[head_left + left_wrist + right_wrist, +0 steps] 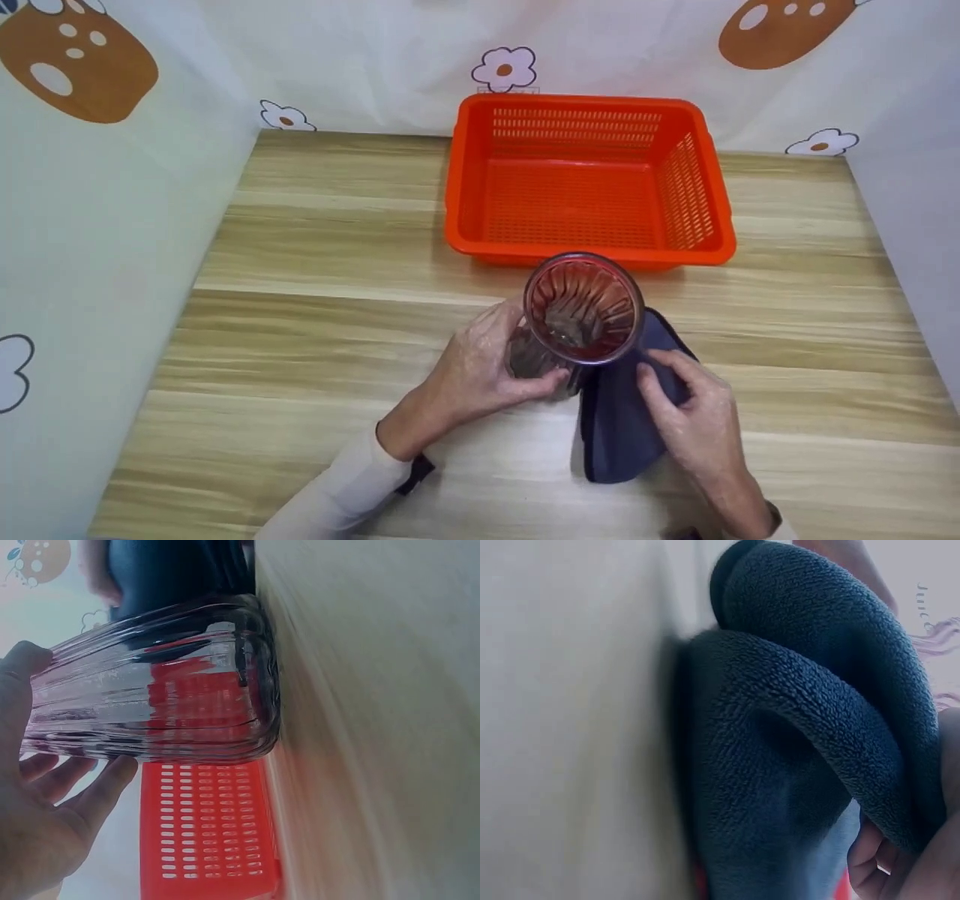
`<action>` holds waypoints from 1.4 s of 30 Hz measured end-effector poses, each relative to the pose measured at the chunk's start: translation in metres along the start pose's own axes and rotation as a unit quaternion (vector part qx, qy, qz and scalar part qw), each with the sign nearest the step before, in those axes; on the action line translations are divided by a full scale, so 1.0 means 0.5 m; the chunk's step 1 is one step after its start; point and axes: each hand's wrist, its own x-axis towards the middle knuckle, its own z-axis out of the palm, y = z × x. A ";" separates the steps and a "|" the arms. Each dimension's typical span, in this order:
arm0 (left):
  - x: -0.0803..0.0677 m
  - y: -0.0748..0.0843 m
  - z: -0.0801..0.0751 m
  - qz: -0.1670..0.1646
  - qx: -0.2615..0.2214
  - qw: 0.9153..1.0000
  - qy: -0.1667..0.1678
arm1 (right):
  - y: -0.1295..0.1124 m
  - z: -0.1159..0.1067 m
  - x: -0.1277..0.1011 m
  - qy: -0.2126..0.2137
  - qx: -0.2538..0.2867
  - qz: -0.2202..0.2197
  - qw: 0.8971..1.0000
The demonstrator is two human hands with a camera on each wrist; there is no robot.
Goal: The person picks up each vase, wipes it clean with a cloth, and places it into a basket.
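A clear ribbed glass vase with a wide flared mouth is held in my left hand, thumb on the near side and fingers behind. In the left wrist view the vase shows its thick base close to the tabletop; whether it touches is hard to tell. My right hand pinches a dark blue-grey cloth just right of the vase. The cloth hangs in folds from the fingers in the right wrist view, its terry surface and dark edging visible.
An orange-red plastic basket with slotted walls stands behind the vase, nothing visible inside it. The wood-grain table is bounded by pale printed sheets at the back and sides.
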 end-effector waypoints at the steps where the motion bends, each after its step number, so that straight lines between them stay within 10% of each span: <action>1: 0.001 0.000 0.000 0.002 0.006 1.000 0.001 | -0.004 -0.006 0.003 0.006 0.006 0.002 1.000; 27: 0.008 0.005 0.006 0.009 0.029 0.999 0.017 | -0.083 -0.009 0.054 -0.010 0.045 -0.139 0.989; 42: 0.009 0.004 0.008 0.006 0.023 1.000 0.017 | -0.077 0.002 0.052 -0.018 0.057 -0.144 0.988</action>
